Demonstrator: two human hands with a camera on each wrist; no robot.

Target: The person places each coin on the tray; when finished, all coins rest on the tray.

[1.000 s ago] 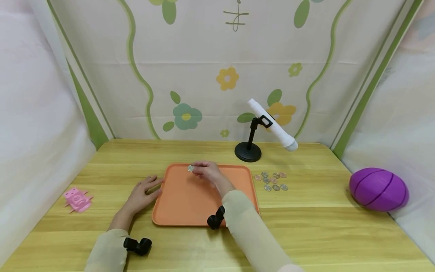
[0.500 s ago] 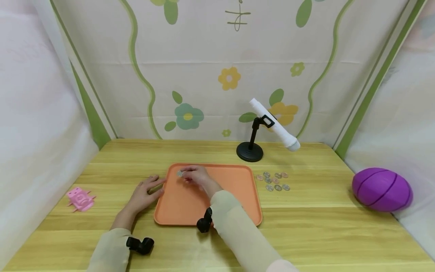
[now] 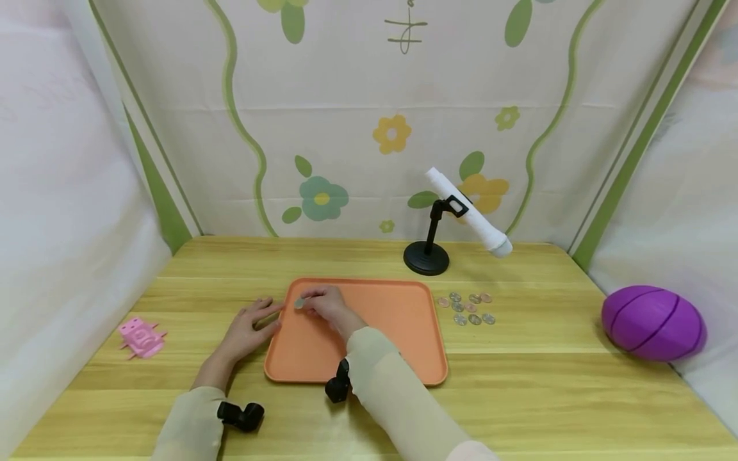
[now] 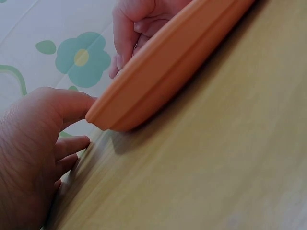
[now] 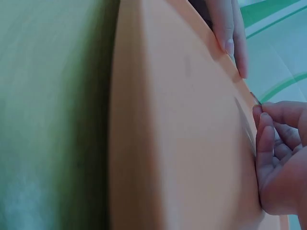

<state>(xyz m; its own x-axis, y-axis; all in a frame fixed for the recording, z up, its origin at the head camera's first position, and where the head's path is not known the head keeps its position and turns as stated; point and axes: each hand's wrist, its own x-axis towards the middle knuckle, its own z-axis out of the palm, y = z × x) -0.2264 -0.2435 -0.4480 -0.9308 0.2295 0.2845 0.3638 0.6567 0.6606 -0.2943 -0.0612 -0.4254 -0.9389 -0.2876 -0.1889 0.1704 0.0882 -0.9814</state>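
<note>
An orange tray [image 3: 398, 339] lies flat on the wooden table. My right hand [image 3: 323, 302] is low over the tray's far left corner and pinches a silver coin [image 3: 299, 303] between thumb and fingertips. In the right wrist view the right hand [image 5: 278, 158] curls just above the tray floor [image 5: 177, 143]. My left hand [image 3: 249, 328] lies flat on the table with straight fingers against the tray's left rim; the left wrist view shows its thumb [image 4: 67, 103] touching the rim [image 4: 158, 67]. Several coins [image 3: 467, 307] lie on the table right of the tray.
A black stand [image 3: 426, 256] holding a tilted white cylinder [image 3: 469, 214] stands behind the tray. A purple ball [image 3: 654, 322] rests at the right edge. A small pink toy [image 3: 141, 337] lies at the left. White fabric walls close in the table on both sides.
My right hand has carried the coin leftward and down along the tray's far edge, from its middle to the left corner. The left hand has stayed put.
</note>
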